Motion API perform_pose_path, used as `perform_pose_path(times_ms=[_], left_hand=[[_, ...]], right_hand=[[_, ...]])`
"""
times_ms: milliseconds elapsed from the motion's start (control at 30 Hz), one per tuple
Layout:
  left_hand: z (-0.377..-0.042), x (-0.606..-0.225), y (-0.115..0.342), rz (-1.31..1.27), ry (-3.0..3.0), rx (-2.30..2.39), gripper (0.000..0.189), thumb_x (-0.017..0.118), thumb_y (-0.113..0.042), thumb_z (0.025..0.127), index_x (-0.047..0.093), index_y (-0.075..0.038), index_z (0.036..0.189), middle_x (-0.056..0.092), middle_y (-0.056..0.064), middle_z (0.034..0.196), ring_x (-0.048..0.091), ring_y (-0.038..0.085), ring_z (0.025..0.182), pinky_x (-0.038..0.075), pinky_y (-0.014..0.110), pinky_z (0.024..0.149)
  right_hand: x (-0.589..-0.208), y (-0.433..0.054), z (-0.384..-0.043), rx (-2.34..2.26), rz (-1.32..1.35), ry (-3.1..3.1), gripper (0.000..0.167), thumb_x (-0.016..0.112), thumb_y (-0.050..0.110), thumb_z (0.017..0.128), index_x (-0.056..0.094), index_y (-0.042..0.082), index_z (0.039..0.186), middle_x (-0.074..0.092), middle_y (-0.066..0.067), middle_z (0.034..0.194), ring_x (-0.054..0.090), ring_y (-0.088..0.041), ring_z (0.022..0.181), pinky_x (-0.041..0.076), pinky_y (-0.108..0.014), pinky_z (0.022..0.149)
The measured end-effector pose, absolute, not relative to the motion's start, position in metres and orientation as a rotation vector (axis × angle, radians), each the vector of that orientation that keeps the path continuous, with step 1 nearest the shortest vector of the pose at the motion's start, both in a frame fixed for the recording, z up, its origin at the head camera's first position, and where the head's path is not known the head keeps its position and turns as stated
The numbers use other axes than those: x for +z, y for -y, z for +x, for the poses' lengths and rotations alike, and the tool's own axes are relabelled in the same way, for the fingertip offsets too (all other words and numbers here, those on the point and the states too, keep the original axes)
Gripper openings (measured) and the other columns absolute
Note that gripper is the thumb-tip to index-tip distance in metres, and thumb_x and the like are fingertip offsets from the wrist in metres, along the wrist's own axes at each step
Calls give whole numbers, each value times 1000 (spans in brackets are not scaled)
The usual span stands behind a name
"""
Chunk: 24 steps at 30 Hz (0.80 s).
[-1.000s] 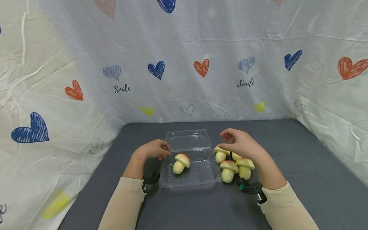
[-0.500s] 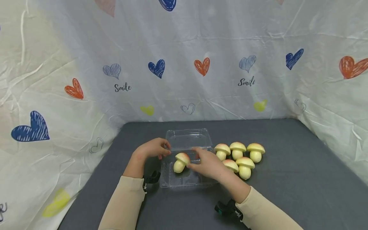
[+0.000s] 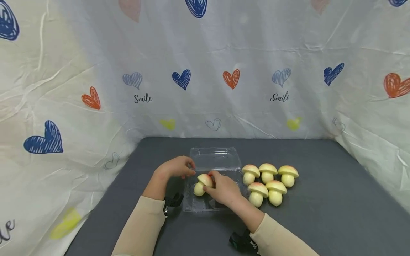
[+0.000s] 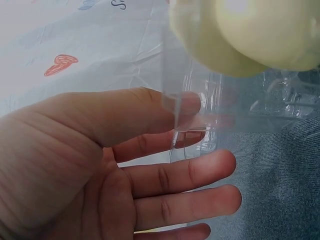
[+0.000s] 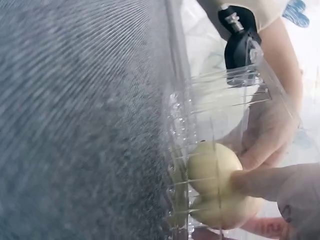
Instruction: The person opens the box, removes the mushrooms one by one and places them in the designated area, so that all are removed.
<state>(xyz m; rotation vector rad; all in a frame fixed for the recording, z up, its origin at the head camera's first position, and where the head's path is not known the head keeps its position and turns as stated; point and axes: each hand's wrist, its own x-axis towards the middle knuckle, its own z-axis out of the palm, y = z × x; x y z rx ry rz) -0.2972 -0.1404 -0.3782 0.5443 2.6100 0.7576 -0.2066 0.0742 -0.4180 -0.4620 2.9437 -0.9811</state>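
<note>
A clear plastic clamshell box [image 3: 196, 206] lies with its lid [image 3: 215, 158] folded back. Inside its left part is a toy mushroom [image 3: 205, 180] with a pale yellow stem and reddish cap top. My right hand [image 3: 224, 190] has thumb and fingers around the right side of this mushroom, pinching it; the right wrist view shows the mushroom [image 5: 215, 170] through the box wall. At the box's left rim is my left hand [image 3: 177, 167]. In the left wrist view, that hand's thumb [image 4: 187, 103] and index finger pinch the clear rim, while the other fingers extend loosely.
Several more toy mushrooms [image 3: 275, 192] stand in two rows on the dark grey cloth, just right of the box. A white curtain [image 3: 250, 42] printed with hearts hangs behind and at both sides of the table [image 3: 320, 213].
My right hand has moved left from above the group of mushrooms into the box and now grips the mushroom there. My left hand stays at the box's left rim. The head view has shifted slightly.
</note>
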Motion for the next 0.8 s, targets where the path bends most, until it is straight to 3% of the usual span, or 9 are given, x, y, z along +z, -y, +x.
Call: perform_pose_path(times_ms=[233,367,633,800], left_hand=[[-303,-376,134,559,-2608,735,29,70,-21,100,68,-6,125,67,4,90,67,23,79,55,42,75],[-304,-376,134,564,-2602,728,29,70,-21,100,68,-6,124,68,3,90,67,22,79,54,41,77],[-304,-374,131,573,-2610,765,28,71,-19,99,68,-5,123,68,4,92,67,24,80,55,41,75],[-303,-374,121,578,-2601,788,28,70,-18,99,68,-4,123,68,4,93,66,22,80,55,40,76]], right_hand=[[-409,-89,-209,-1114,-460,-2869,40,74,31,95,62,12,128,70,-5,104,59,-13,66,48,-34,57],[-401,-100,-210,-1178,-429,-2779,35,75,31,93,64,17,124,71,-3,103,62,-14,72,51,-35,61],[-374,-145,-209,-1447,-380,-2674,41,77,27,94,61,18,131,64,-9,119,67,-25,84,51,-38,62],[-366,-194,-203,-1586,-328,-2667,54,75,27,95,53,13,143,58,-21,130,70,-31,97,58,-43,72]])
